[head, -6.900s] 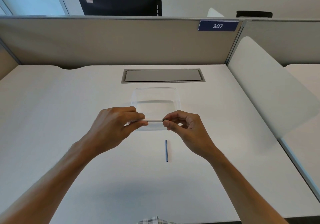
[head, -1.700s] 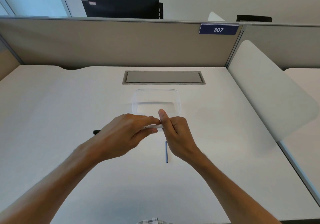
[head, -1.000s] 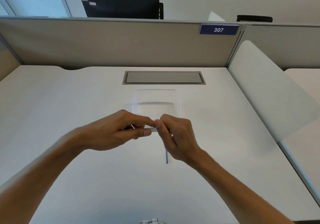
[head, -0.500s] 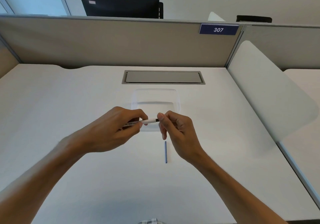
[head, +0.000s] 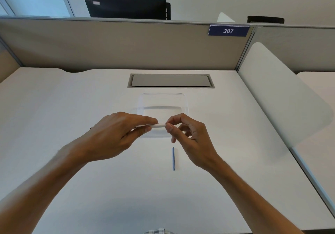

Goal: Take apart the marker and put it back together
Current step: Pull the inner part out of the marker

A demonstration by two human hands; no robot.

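My left hand (head: 117,136) grips the white marker body (head: 159,125), which lies level and points right; most of it is hidden inside my fingers, and a dark bit shows at the left by my knuckles. My right hand (head: 188,136) pinches the marker's right end between thumb and forefinger; whatever small part sits there is hidden by the fingertips. A thin blue ink rod (head: 173,158) lies on the white desk (head: 72,107), just below and between my hands.
A clear plastic tray (head: 163,99) stands right behind my hands. Farther back a grey cable hatch (head: 170,80) is set into the desk. Beige partition walls close the back and a white divider panel (head: 282,98) closes the right side.
My hands drew together, then apart. The marker body now lies level between them and my right fingertips pinch its right end. The blue rod has not moved.
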